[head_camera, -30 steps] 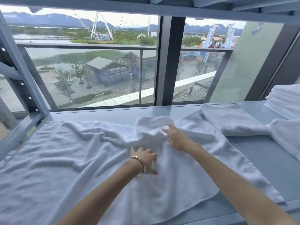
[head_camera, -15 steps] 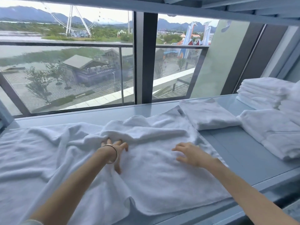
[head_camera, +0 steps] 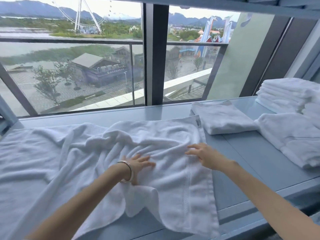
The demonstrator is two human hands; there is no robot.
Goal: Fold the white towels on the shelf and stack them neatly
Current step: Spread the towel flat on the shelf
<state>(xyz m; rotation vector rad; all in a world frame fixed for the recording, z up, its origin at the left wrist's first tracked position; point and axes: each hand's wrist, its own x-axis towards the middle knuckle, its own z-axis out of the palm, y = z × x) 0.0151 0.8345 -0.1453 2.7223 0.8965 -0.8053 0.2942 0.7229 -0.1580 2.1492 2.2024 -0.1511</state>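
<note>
A large white towel [head_camera: 52, 163] lies spread and wrinkled across the grey shelf [head_camera: 245, 153]; its right part is folded over, with a hemmed edge running down the right side. My left hand [head_camera: 138, 166], with a bracelet on the wrist, rests flat on the towel's middle, fingers spread. My right hand [head_camera: 206, 155] lies palm down on the towel near its right edge, fingers apart. A folded white towel [head_camera: 223, 116] sits at the back right. Another folded towel [head_camera: 294, 137] lies further right, and a stack of folded towels [head_camera: 287, 94] stands behind it.
A large window [head_camera: 86, 58] with a dark central post rises directly behind the shelf. An upper shelf beam crosses the top of the view. The shelf's front lip [head_camera: 259, 208] runs along the lower right, with the towel hanging over it.
Both hands slid across the towel: the left went down and right over the wrinkles, the right stayed near the right hem. The view has drifted slightly, showing more of the right-hand stack.
</note>
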